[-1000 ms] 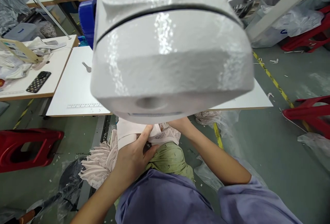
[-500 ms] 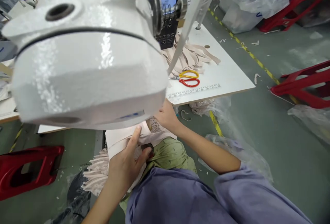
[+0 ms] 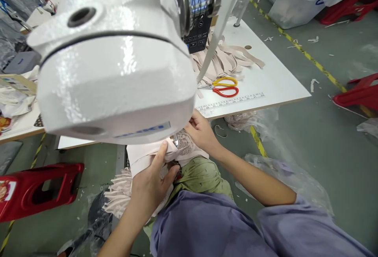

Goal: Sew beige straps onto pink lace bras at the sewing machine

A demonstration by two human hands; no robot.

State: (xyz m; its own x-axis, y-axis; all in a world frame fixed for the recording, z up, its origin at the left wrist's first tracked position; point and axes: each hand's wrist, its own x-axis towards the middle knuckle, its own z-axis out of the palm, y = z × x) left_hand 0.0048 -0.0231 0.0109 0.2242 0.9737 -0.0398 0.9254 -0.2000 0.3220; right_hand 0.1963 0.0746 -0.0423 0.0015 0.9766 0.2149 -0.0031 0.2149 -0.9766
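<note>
A pale pink lace fabric piece lies under the head of a white sewing machine, partly hidden by it. My left hand is on the fabric's near left side, index finger stretched along the top and thumb lower down, with a fold between them; its other fingers are hidden. On the right, my right hand pinches the lace edge beside the machine head, its fingertips partly covered. Between the hands, a small metal part of the machine shows above the fabric. Several pale strips hang at the left below the fabric.
Scissors with yellow and red handles lie on the white table, near a printed ruler and a heap of pale straps. Red stools stand on the floor, left and right. A control panel sits behind the machine.
The view has shifted, so the machine and table sit farther right in it. More of the lace and the metal part show between the hands. Both hands stay on the fabric.
</note>
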